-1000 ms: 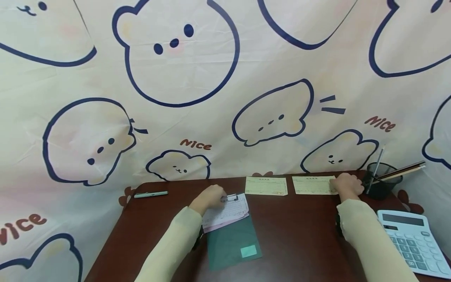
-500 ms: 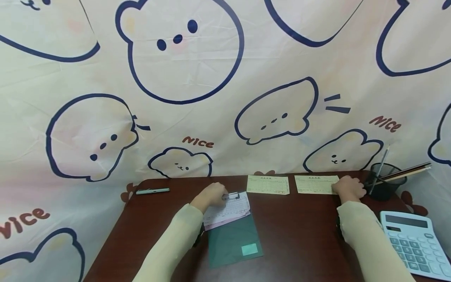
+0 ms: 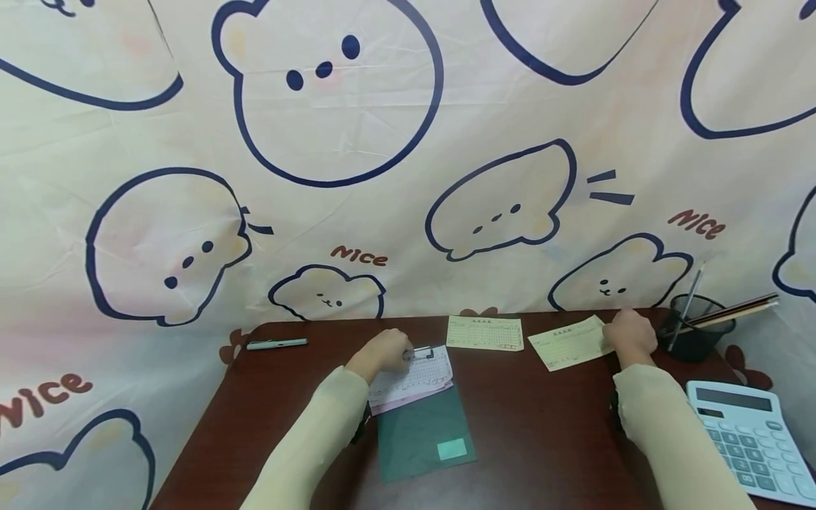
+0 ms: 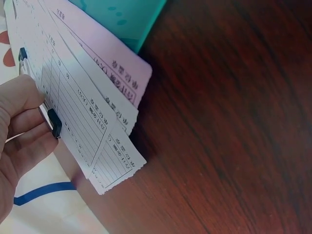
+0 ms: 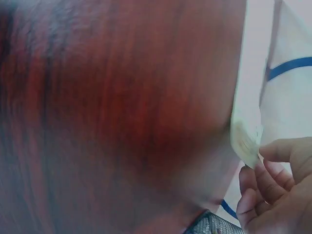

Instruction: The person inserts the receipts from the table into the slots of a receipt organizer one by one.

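My left hand point(image 3: 384, 352) grips the metal clip point(image 3: 423, 353) with black corners at the top of a stack of white and pink printed forms point(image 3: 408, 382). In the left wrist view the forms point(image 4: 83, 92) fan out at their lower corners. A dark green folder or board point(image 3: 423, 435) with a pale label lies partly under the stack. My right hand point(image 3: 630, 336) pinches the right end of a yellow printed slip point(image 3: 567, 345), now tilted. In the right wrist view the slip point(image 5: 246, 134) bends up between thumb and fingers. A second yellow slip point(image 3: 484, 333) lies flat to its left.
At the table's back left lies a pale green pen point(image 3: 277, 344). A black mesh pen cup point(image 3: 693, 340) with pencils stands close beside my right hand. A light blue calculator point(image 3: 742, 432) sits at the right edge. A patterned cloth point(image 3: 497, 106) hangs behind the brown table point(image 3: 529, 432).
The right yellow slip has turned, its left end swinging toward me and its right end lifting, as my right hand shifts slightly up. My left hand stays on the clip.
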The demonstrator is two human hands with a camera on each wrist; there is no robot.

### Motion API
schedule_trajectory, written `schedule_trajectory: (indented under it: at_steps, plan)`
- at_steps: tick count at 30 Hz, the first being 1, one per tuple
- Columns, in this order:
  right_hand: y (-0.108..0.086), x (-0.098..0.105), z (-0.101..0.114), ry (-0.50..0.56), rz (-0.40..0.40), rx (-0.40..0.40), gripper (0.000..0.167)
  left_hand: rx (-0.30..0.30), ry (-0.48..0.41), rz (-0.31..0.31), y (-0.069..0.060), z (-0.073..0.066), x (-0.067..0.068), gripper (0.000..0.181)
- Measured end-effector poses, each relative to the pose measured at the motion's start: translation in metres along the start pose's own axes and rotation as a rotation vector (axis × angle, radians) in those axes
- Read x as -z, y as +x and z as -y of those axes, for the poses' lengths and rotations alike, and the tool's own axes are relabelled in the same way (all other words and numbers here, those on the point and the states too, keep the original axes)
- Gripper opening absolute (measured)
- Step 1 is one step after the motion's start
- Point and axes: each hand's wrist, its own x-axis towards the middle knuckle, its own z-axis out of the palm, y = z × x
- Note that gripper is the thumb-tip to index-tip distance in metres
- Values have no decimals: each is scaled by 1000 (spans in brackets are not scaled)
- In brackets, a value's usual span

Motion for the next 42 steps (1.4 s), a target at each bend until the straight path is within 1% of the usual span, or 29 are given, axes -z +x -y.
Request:
schedule_trajectory:
  at_steps: [3,5,7,9,12,14,17,20,23,24,28,31,35,38,40,42]
  plan:
    - [-4,4,1,17,-36,22,18,15,1,7,0,0,1,21]
    - [-5,5,1,19,-40,32,21,30,-2,18,0,0,1,21]
    - [-5,5,2,8,-3,35,28,43,-9,29,0,1,2,22]
    - [-6,4,2,-12,52,28,36,48,-17,36,-1,1,2,21]
    - [-7,0,2,-53,134,0,43,29,-15,29,0,1,1,21]
    - [-8,-2,2,-65,140,-22,40,17,-13,18,1,0,2,20]
    - [-8,-4,3,-63,120,-36,33,15,-6,3,3,-2,5,19]
    - [-9,-5,2,-41,111,-32,21,12,17,9,4,-4,7,19]
    - [-11,-5,-1,-18,112,-30,10,-15,30,21,6,-5,9,20]
    - [-12,-4,-2,-11,110,-26,9,-21,30,25,7,-5,9,20]
    - [-15,2,-6,12,85,22,17,-20,21,37,7,-4,9,20]
    - [-16,10,-7,37,58,65,13,-1,15,36,6,-4,9,20]
    - [-17,23,-4,59,6,124,27,15,-8,28,3,-4,10,21]
    - [-20,33,1,68,-21,188,28,22,-33,23,0,-4,8,20]
    - [-21,40,5,90,-12,227,26,26,-44,21,-1,-4,7,19]
    - [-24,45,8,130,18,245,23,28,-46,14,-2,-5,6,18]
